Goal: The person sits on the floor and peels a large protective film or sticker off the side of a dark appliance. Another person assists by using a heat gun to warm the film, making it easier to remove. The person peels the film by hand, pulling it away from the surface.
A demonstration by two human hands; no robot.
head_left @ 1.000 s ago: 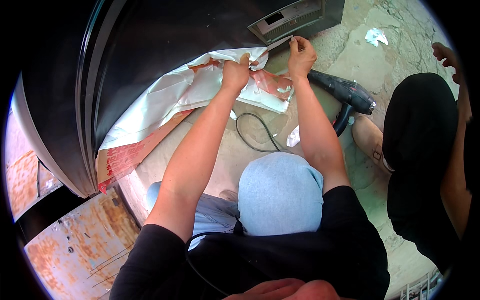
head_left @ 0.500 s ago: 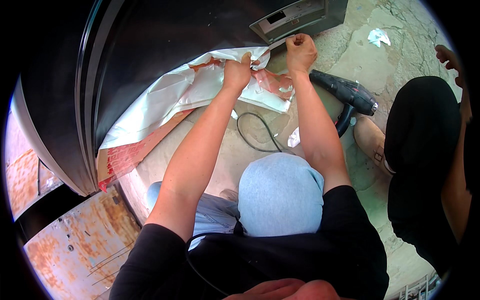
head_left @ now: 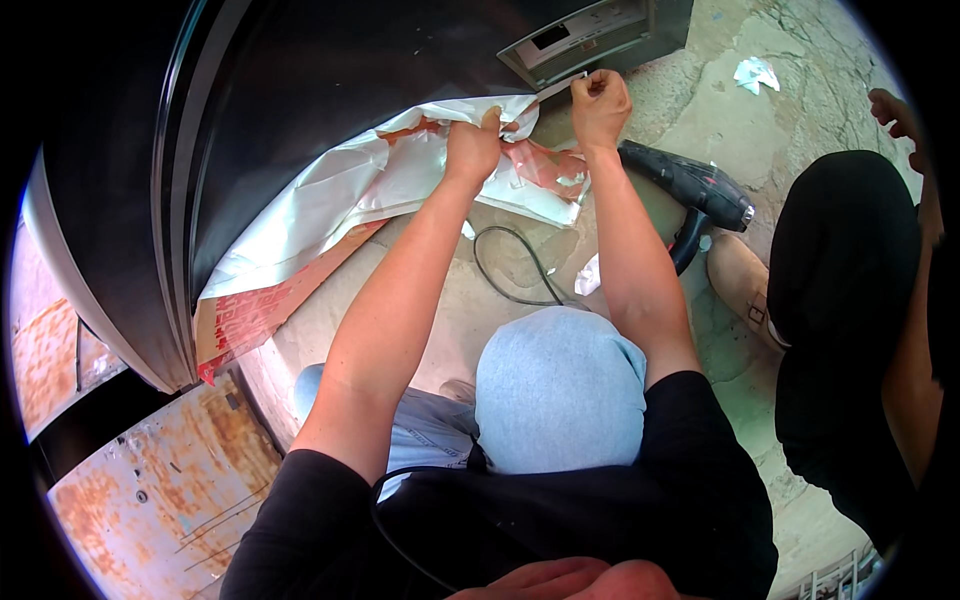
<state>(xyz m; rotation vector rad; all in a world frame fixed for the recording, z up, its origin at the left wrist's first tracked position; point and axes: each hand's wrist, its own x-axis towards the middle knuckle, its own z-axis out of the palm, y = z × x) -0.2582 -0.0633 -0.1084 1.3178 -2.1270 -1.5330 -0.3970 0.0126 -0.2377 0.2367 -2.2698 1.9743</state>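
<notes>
A large black glossy appliance-like panel (head_left: 330,60) lies in front of me, with a white sheet (head_left: 290,235), wrinkled and torn, along its near edge. My left hand (head_left: 473,148) is closed on the white sheet, thumb up, near the panel's edge. Just right of it, my right hand (head_left: 602,110) has its fingers pinched together beside the panel's lower corner. A tiny pale bit shows at those fingertips, too small to name. Reddish, see-through torn material (head_left: 545,168) hangs between my hands. A grey recessed box with a dark window (head_left: 585,40) sits at the panel's far right end.
A black hair dryer or heat gun (head_left: 690,185) lies on the concrete floor right of my forearm. A dark cable (head_left: 520,235) loops between my arms. Red-printed cardboard (head_left: 250,315) sits under the sheet. Another person's dark-clothed leg (head_left: 845,290) is at right. Crumpled white paper (head_left: 756,75) lies beyond.
My right hand has shifted very slightly, still pinched at the panel's corner. My left hand keeps its place on the white sheet.
</notes>
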